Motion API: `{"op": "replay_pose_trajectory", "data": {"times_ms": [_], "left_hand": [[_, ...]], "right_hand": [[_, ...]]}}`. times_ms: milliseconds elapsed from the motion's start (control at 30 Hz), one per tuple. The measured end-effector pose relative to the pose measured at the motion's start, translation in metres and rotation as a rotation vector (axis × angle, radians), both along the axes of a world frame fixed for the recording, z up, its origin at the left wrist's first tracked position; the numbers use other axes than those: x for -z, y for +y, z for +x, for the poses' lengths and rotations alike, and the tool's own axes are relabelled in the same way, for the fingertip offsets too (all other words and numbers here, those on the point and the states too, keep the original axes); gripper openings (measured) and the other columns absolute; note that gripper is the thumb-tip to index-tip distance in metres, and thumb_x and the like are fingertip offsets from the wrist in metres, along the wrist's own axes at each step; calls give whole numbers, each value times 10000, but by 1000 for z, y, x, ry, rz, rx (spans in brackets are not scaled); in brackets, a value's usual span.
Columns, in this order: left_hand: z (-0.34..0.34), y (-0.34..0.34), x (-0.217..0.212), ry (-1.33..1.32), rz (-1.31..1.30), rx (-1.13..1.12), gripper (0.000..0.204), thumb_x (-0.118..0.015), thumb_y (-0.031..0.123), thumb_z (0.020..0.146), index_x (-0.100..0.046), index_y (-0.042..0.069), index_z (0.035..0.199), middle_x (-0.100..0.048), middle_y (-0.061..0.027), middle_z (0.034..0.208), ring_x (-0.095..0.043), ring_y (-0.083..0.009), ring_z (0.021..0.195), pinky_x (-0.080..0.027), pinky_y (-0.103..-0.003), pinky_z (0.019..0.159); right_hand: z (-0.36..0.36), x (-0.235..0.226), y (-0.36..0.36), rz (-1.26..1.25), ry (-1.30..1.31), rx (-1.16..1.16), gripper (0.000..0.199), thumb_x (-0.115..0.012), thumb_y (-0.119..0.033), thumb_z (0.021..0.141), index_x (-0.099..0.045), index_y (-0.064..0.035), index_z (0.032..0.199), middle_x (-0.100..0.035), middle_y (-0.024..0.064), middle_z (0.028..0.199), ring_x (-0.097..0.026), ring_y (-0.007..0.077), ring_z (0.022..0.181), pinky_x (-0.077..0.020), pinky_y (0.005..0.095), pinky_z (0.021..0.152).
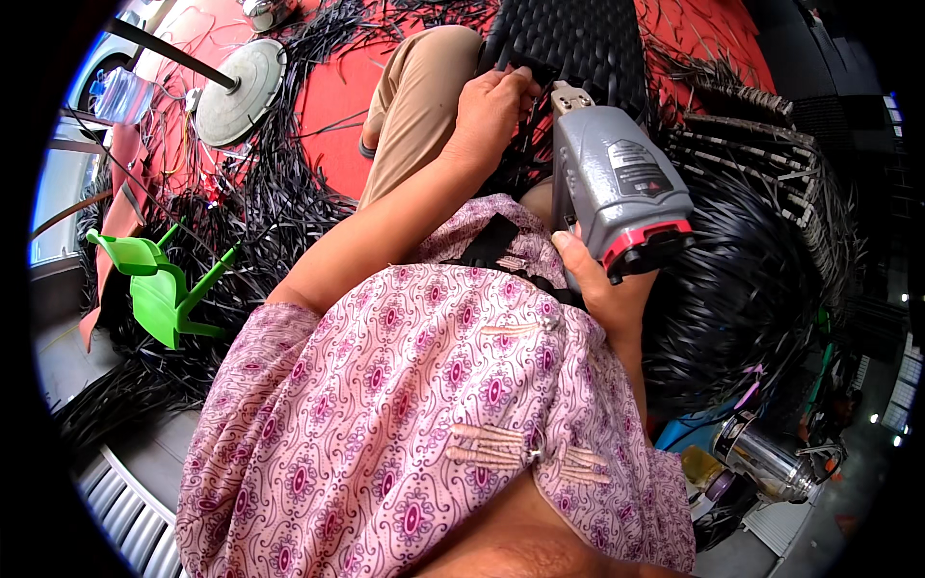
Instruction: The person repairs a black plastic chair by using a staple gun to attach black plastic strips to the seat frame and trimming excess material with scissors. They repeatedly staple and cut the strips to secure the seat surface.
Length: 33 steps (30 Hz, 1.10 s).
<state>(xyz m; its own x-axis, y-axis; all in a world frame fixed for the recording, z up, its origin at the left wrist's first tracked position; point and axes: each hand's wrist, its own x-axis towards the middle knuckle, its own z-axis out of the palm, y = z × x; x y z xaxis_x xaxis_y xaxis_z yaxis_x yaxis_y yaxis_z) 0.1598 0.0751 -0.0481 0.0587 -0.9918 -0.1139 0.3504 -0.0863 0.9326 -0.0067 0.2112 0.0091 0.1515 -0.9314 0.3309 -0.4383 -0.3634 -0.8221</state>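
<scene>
At the top centre rises a black woven panel [564, 43] of flat plastic strips, its lower edge toward me. My left hand [496, 111] is closed at that edge, fingertips pinched on a black strip. In my right hand [612, 289] is a grey staple gun [617, 173] with a red band at its rear end. Its metal nose points up at the panel's lower edge, just right of my left fingers. Whether the nose touches the panel I cannot tell. Most of my right fingers are hidden behind the tool's body.
Loose black strips [289, 183] lie in heaps on the red floor covering [337, 106]. A big strip bundle [742, 279] is at my right. Left stand a small green plastic chair [159, 289] and a round grey base with a pole [241, 91]. A clear flask [766, 458] is lower right.
</scene>
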Motion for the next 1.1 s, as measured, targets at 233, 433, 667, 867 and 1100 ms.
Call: {"op": "replay_pose_trajectory", "data": {"times_ms": [233,433,667,867,1100], "left_hand": [[-4,-9,7,-120,-103,-52,274,-526,223,936,-634,-21,873,-622,-40,806,-558,-116,777,-437,-245,735],[-3,-15,10,-161,-327,-87,301,-525,210,934,-632,-38,801,-604,-25,744,-527,-96,726,-424,-250,702],[-11,-17,-9,350,-51,5,277,-544,161,907,-601,-13,699,-590,-11,685,-498,-85,667,-405,-248,648],[-11,-43,-4,-75,-333,-25,280,-516,156,940,-606,-45,767,-574,-33,761,-525,-115,734,-414,-251,738],[-16,-67,-23,-92,-490,19,200,-485,76,959,-589,-20,817,-576,-41,799,-507,-100,713,-413,-232,644]], "right_hand": [[8,3,-10,94,-114,-17,397,-748,13,741,-576,22,1098,-607,56,958,-591,133,841,-490,279,770],[0,8,-14,18,-20,8,402,-757,25,716,-576,6,1075,-606,50,934,-594,139,817,-490,282,755],[1,2,-28,102,-127,65,384,-751,50,701,-587,-3,1044,-599,34,903,-582,118,796,-487,265,729],[-1,-2,-36,26,-137,100,360,-741,66,704,-594,-11,1024,-594,18,889,-577,104,784,-481,246,719],[-13,-16,-44,108,-261,180,314,-738,57,706,-594,-35,969,-597,0,835,-566,82,725,-465,236,655]]}}
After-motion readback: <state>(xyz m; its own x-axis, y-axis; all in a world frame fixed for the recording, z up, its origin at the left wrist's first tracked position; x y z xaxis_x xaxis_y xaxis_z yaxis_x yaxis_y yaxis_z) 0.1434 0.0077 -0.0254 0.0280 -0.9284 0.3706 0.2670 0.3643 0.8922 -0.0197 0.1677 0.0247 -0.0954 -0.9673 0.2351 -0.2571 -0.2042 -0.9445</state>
